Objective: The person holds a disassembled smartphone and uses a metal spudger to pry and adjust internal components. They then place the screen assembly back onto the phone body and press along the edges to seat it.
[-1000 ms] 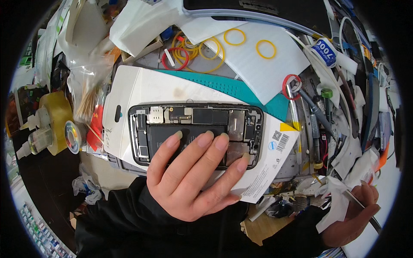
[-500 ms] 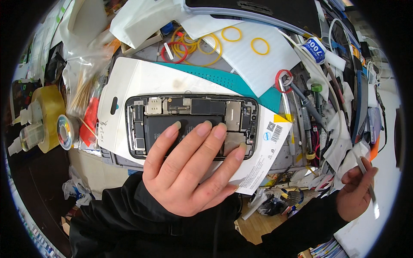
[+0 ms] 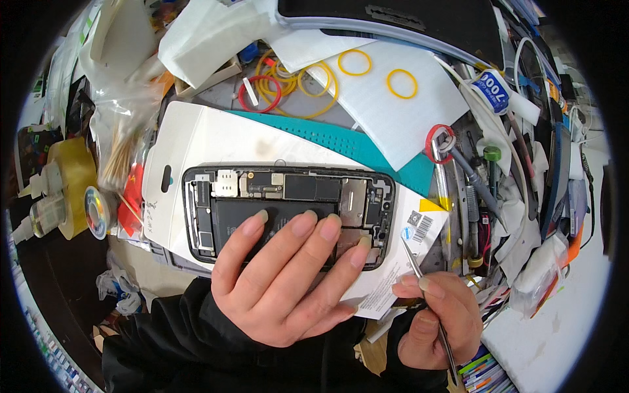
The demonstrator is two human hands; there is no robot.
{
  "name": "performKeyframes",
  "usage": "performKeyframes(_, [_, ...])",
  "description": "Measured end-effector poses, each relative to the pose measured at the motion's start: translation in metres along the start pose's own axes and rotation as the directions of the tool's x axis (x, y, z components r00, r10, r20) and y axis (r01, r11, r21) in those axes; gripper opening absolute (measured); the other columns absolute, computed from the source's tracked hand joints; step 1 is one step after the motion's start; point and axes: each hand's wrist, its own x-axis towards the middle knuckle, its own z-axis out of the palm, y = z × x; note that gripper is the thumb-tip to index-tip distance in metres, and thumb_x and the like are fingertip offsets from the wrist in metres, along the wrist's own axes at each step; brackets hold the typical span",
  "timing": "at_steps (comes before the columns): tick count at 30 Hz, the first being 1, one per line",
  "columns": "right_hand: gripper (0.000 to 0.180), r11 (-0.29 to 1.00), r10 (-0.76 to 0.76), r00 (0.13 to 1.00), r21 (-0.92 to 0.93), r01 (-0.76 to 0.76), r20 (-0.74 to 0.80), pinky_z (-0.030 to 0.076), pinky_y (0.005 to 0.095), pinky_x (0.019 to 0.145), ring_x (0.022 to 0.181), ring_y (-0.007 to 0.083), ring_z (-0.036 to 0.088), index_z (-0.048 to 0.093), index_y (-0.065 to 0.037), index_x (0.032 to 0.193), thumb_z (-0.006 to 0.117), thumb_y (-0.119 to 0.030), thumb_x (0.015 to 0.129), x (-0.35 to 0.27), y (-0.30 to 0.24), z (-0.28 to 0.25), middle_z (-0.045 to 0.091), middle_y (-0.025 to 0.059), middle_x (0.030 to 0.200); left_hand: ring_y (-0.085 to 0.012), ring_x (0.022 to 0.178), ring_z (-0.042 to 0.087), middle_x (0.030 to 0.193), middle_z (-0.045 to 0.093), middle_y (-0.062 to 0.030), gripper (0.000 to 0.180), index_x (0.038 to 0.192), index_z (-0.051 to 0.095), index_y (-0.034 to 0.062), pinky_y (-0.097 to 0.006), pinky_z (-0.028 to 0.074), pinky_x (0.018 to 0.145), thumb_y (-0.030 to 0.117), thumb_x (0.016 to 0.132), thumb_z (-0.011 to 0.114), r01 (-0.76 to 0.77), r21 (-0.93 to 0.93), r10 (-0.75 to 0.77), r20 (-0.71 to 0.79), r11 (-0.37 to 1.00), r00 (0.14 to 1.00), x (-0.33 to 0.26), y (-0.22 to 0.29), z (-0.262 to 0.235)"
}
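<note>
An opened smartphone (image 3: 301, 188) lies face up with its battery (image 3: 239, 213), circuit board and metal shields exposed. It sits on a white cardboard package (image 3: 209, 141). My left hand (image 3: 282, 285) rests across the phone's near side, fingers stretched out with tips on the battery and the lower right parts. That hand hides the middle of the near edge. To the right, my right hand (image 3: 449, 314) is closed around slim metal tweezers (image 3: 415, 262). Their tip points up and left over the package's right end, apart from the phone.
A teal mat (image 3: 314, 137) shows behind the package, with yellow rubber bands (image 3: 401, 84) and a white sheet (image 3: 393, 118) beyond. Screwdrivers (image 3: 491, 164) and other tools crowd the right. Cotton swabs (image 3: 118, 164), a tape roll (image 3: 75, 177) and small bottles (image 3: 49, 213) stand left.
My right hand has come in from the far right with the tweezers, now beside the package. The left hand stays on the phone. The view has shifted slightly.
</note>
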Motion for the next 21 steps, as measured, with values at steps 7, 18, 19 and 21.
performKeyframes(7, [0.029, 0.995, 0.013, 0.998, 0.098, -0.019, 0.069, 0.05, 0.0343, 0.056, 0.062, 0.0247, 0.064, 0.061, 0.003, 0.122, 0.056, -0.02, 0.105, 0.01, 0.005, 0.003, 0.073, 0.0171, 0.083, -0.018, 0.119, 0.066, 0.127, 0.072, -0.0005, 0.046, 0.126, 0.076, 0.0295, -0.046, 0.042, 0.112, 0.055, 0.105, 0.044, 0.027, 0.03, -0.025, -0.056, 0.999, 0.998, -0.002, 0.003, 0.008])
performKeyframes(18, [0.018, 0.963, 0.032, 0.999, 0.267, -0.03, -0.002, 0.055, 0.0331, 0.062, 0.072, 0.0296, 0.071, 0.071, 0.008, 0.108, 0.07, -0.004, 0.094, 0.017, 0.009, 0.004, 0.075, 0.0206, 0.091, -0.0163, 0.12, 0.065, 0.128, 0.072, 0.0019, 0.044, 0.126, 0.075, 0.0323, -0.045, 0.042, 0.111, 0.057, 0.104, 0.046, 0.03, 0.043, -0.029, -0.026, 0.999, 0.999, -0.005, 0.004, 0.007])
performKeyframes(19, [0.018, 0.964, 0.031, 1.0, 0.264, -0.031, 0.003, 0.055, 0.0331, 0.062, 0.072, 0.0295, 0.071, 0.071, 0.008, 0.108, 0.07, -0.004, 0.094, 0.017, 0.009, 0.004, 0.075, 0.0204, 0.091, -0.0162, 0.12, 0.065, 0.127, 0.072, 0.0021, 0.044, 0.126, 0.075, 0.0323, -0.045, 0.042, 0.111, 0.057, 0.104, 0.046, 0.026, 0.042, -0.025, -0.033, 0.999, 0.999, -0.005, 0.004, 0.008])
performKeyframes(21, [0.019, 0.965, 0.029, 1.0, 0.261, -0.029, 0.007, 0.055, 0.033, 0.062, 0.072, 0.0294, 0.071, 0.071, 0.008, 0.108, 0.07, -0.004, 0.094, 0.017, 0.009, 0.004, 0.075, 0.0201, 0.091, -0.0161, 0.12, 0.065, 0.127, 0.072, 0.0024, 0.043, 0.126, 0.075, 0.0324, -0.045, 0.043, 0.111, 0.057, 0.104, 0.046, 0.032, 0.04, -0.03, -0.038, 0.999, 0.999, -0.005, 0.004, 0.008])
